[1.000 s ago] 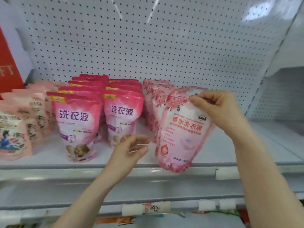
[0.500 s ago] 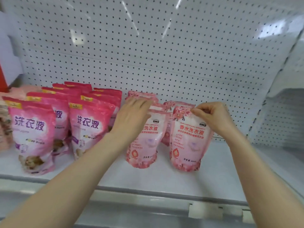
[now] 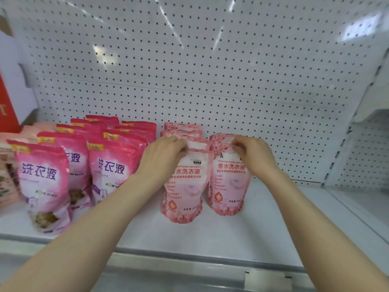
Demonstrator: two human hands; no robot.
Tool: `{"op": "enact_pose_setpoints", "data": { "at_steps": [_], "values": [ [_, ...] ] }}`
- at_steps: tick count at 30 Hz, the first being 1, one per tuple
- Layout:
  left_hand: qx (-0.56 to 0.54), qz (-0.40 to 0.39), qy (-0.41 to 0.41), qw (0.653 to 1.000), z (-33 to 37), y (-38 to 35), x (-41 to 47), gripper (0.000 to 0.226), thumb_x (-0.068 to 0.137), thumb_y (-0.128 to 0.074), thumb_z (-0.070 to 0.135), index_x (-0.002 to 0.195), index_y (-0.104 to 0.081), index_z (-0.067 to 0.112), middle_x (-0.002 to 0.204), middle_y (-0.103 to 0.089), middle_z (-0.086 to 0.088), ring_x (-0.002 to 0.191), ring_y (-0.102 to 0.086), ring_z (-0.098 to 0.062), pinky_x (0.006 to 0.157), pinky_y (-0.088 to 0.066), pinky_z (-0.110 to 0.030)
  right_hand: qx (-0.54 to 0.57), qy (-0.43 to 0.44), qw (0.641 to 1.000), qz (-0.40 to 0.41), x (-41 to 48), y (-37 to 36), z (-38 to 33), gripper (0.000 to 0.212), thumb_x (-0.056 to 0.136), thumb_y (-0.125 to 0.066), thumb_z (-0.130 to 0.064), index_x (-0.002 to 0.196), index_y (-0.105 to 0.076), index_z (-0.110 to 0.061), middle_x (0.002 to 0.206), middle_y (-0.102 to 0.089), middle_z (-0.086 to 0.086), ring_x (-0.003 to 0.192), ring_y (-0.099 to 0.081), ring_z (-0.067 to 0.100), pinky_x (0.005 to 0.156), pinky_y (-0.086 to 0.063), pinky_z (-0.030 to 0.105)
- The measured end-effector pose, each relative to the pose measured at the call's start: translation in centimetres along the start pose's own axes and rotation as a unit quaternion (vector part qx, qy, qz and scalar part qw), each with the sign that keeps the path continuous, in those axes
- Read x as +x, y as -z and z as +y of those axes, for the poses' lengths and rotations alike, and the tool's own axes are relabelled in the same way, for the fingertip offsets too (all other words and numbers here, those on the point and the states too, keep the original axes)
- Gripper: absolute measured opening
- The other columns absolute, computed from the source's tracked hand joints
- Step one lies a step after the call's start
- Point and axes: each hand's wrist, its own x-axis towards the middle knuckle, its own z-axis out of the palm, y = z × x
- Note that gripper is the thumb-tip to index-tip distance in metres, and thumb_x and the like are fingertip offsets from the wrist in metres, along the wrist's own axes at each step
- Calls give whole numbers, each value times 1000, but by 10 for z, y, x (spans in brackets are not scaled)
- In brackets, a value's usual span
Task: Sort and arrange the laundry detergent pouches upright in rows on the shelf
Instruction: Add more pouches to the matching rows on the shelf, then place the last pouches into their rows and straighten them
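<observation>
White pegboard back panel fills everything above and behind both hands; side pegboard wall beyond the right hand; white shelf runs under both forearms, grey front rail nearest the person with a white tag holder on it, below the right forearm.

Left of the left hand: magenta detergent pouches, two rows running front to back, all upright, long axis vertical, printed faces toward the person, top seals up; front pouch of the outer row is blurred. Further left, peach pouches cut by the frame edge, a red box above them.

Behind the left hand: row of rose-print pouches, upright, only top seals visible.

Left rose pouch stands at the front of that row, directly under the left hand; long axis vertical, base on the shelf, top tipped slightly back, label facing the person. Right rose pouch just beside it, under the right hand; upright, base down, label forward; another top seal shows behind it, count unclear.

Left hand: fingers curled over the top seal of the left rose pouch, gripping it. Right hand: fingers and thumb pinching the top seal of the right rose pouch. Hands apart, one pouch each, level with each other.
</observation>
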Motion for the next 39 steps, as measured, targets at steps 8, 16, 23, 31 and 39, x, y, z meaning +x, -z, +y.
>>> {"op": "enact_pose_setpoints", "data": {
  "at_steps": [8,16,23,31,39],
  "values": [
    [-17,-27,-38,999,-8,6,-7,40,90,-61,19,129,-56,19,124,-62,1,116,-53,-23,97,-46,-41,-72,95,990,74,-33,11,0,40,86,-63,0,126,-62,-7,121,-66,14,110,-62,36,94,-48,45],
    [-122,48,-116,985,27,-6,-62,34,87,-63,11,121,-62,16,122,-61,-3,116,-53,-26,98,-37,-32,-120,25,990,74,-153,17,6,41,92,-63,-13,132,-57,-11,131,-58,13,118,-55,35,101,-44,46],
    [-255,-76,-120,956,100,-44,-128,30,92,-59,22,122,-59,25,121,-62,4,109,-59,-19,90,-47,-36,-115,-94,988,30,-283,37,28,37,94,-62,-12,130,-60,-11,128,-60,13,110,-60,32,91,-49,42],
    [-314,-132,-146,929,215,-86,-153,27,93,-58,23,120,-60,28,116,-62,9,107,-59,-13,87,-46,-29,-111,-148,983,16,-372,75,96,36,98,-56,-24,133,-57,-17,131,-59,5,120,-54,23,100,-45,38],
    [-335,-135,-182,915,361,-138,-117,32,92,-59,27,124,-57,29,121,-60,7,110,-57,-14,87,-42,-26,-94,-241,966,25,-412,162,221,35,99,-56,-27,133,-57,-21,130,-61,-3,121,-53,16,100,-41,30]
  ]
}}
